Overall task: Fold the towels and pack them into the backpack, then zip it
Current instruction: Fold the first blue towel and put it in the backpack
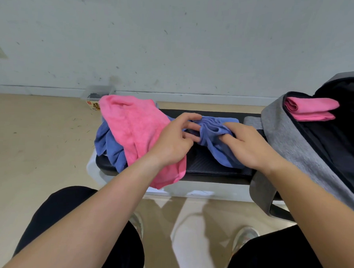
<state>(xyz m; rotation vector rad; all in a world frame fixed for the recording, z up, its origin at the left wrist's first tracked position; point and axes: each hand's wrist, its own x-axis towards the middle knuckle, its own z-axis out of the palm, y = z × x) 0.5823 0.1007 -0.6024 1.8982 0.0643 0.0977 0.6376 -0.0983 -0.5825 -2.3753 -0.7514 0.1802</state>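
Note:
A bunched blue towel point(214, 142) lies in the middle of the black bench point(211, 170). My left hand point(175, 140) pinches its gathered left side, and my right hand point(247, 145) grips its right side with curled fingers. A loose pink towel point(137, 131) is heaped on the bench's left end, draped over another blue towel point(109, 146). The grey backpack point(290, 139) stands unzipped at the right with a folded pink towel point(310, 109) inside its black lining.
A small clear box point(95, 98) with a printed label sits on the floor behind the bench's left end, near the grey wall. My knees and shoes point(244, 237) are below the bench, on the beige floor.

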